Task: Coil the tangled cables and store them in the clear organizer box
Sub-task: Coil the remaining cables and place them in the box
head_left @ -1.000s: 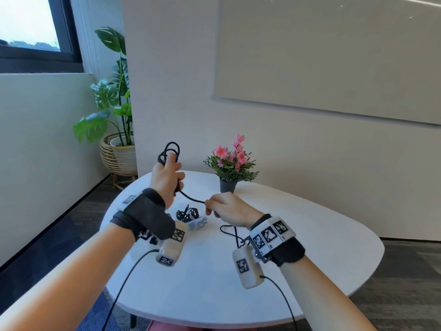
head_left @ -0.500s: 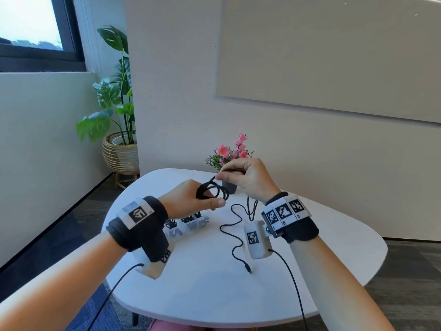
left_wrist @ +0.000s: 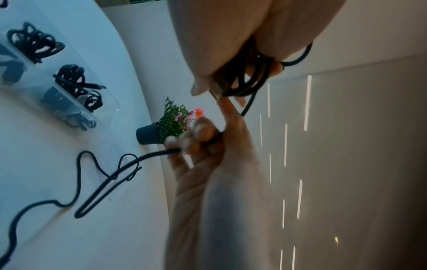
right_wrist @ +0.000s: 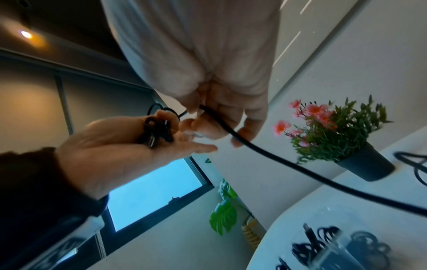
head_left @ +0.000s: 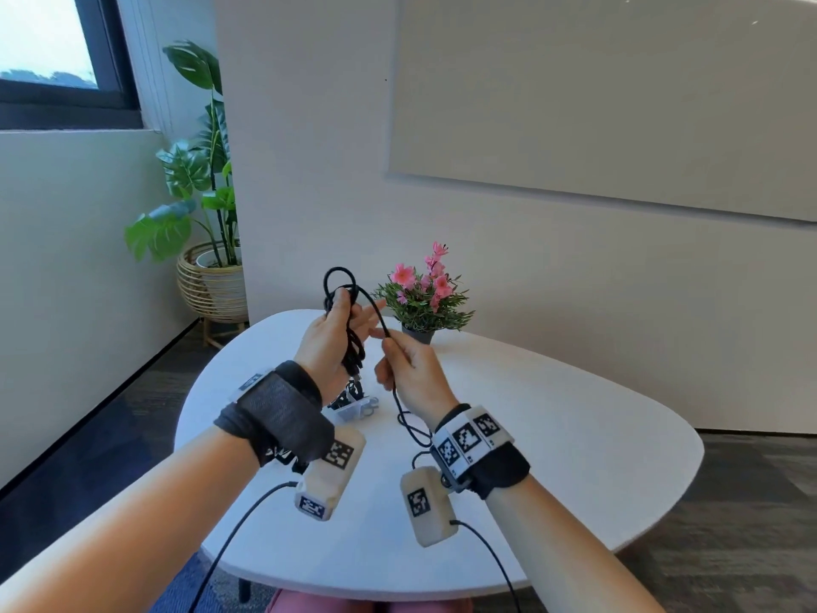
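Left hand (head_left: 328, 339) holds coiled cable (head_left: 349, 342); right hand (head_left: 409, 373) apparently pinches its tail.

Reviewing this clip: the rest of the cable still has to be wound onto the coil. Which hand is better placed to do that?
Probably the right hand: it pinches the loose cable trailing to the table, while the left hand holds the coil.

left hand (head_left: 329, 342): raised, coil upright again | right hand (head_left: 409, 373): lowered, sliding down cable (head_left: 400, 409) | slack shortened
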`<action>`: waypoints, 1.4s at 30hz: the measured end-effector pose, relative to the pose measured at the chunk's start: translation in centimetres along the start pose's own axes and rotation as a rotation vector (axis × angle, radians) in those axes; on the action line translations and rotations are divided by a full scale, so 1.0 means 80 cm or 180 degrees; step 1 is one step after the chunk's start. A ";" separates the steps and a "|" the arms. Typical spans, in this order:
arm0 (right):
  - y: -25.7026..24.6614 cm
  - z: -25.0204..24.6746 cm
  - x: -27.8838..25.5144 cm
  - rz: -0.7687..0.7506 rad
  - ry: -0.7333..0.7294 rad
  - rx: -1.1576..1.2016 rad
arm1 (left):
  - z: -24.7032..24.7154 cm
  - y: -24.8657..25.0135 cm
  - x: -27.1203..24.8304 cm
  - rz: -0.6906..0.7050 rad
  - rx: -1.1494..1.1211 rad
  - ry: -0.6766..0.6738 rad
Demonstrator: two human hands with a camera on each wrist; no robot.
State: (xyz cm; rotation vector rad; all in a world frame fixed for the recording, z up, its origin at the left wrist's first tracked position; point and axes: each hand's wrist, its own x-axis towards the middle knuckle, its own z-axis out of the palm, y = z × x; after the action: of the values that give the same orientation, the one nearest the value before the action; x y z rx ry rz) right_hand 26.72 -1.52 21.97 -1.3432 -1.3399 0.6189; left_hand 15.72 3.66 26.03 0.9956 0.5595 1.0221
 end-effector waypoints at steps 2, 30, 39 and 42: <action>0.007 0.003 -0.005 0.0125 -0.0165 -0.0072 | -0.003 0.001 0.008 0.0031 -0.0004 0.0048; -0.029 -0.055 0.027 -0.0662 0.0053 -0.0526 | -0.026 0.030 -0.015 0.0245 0.4507 -0.1579; -0.008 -0.028 0.027 -0.0043 0.0291 0.0087 | -0.023 0.010 -0.012 -0.0246 0.0637 -0.0842; -0.015 -0.013 0.025 0.0174 0.0253 0.0252 | -0.014 0.007 0.003 -0.0132 0.0337 -0.0261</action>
State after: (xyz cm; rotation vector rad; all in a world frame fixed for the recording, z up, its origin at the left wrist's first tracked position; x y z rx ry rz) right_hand 27.71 -0.29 23.97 -1.3302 -1.2062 0.6426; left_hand 14.74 4.46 26.01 1.1100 0.5689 0.9181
